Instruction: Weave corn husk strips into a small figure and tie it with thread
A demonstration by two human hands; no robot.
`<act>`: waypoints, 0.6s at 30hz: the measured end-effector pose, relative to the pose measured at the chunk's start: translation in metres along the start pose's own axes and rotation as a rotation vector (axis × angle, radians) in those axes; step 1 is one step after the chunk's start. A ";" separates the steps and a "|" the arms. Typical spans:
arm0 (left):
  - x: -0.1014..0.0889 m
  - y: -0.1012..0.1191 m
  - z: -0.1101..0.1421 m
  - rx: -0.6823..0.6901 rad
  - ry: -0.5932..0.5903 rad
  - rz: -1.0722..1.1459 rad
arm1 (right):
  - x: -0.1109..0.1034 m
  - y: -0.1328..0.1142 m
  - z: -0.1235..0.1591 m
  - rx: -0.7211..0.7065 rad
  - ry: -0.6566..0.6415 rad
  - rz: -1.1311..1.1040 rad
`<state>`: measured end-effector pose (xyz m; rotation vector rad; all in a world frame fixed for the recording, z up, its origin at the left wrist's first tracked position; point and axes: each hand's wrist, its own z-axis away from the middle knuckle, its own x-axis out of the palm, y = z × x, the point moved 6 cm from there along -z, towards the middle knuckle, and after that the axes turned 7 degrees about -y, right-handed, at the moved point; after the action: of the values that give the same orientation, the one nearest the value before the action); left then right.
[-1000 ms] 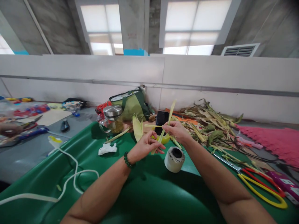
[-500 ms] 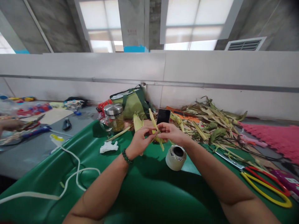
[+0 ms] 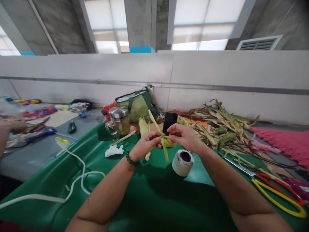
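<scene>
Over a wide green sheet (image 3: 169, 199), to the near side of a heaped pile of dry husks (image 3: 222, 117) at far right, the left hand (image 3: 145, 144) pinches crossed husk strips (image 3: 165, 151) between thumb and fingers, while the right hand (image 3: 185, 138) meets their right side, its fingertips too small to tell whether closed. The pale strips, held up near the middle, look very light, thin and bendable, likely to split or slide if pulled hard, so they are best pinched gently at the crossing.
</scene>
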<state>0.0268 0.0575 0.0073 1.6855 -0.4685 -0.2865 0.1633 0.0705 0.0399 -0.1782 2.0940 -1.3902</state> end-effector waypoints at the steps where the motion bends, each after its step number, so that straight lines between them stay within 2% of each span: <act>1: 0.000 0.000 0.001 -0.008 0.012 0.035 | -0.001 -0.001 0.001 -0.017 0.029 0.064; 4: 0.001 -0.002 0.002 -0.024 0.039 0.063 | 0.002 -0.007 0.003 -0.062 0.059 0.208; 7: -0.002 -0.001 0.002 -0.023 0.072 -0.041 | 0.005 -0.012 0.006 -0.067 0.011 0.267; 14: -0.005 -0.003 0.003 -0.070 0.064 -0.041 | -0.018 -0.017 0.009 -0.019 -0.065 0.314; 18: -0.004 -0.007 0.004 -0.112 0.053 -0.084 | -0.022 -0.012 0.008 0.026 -0.099 0.362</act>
<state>0.0230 0.0565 -0.0004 1.6014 -0.3364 -0.3229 0.1832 0.0682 0.0580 0.1351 1.9106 -1.1650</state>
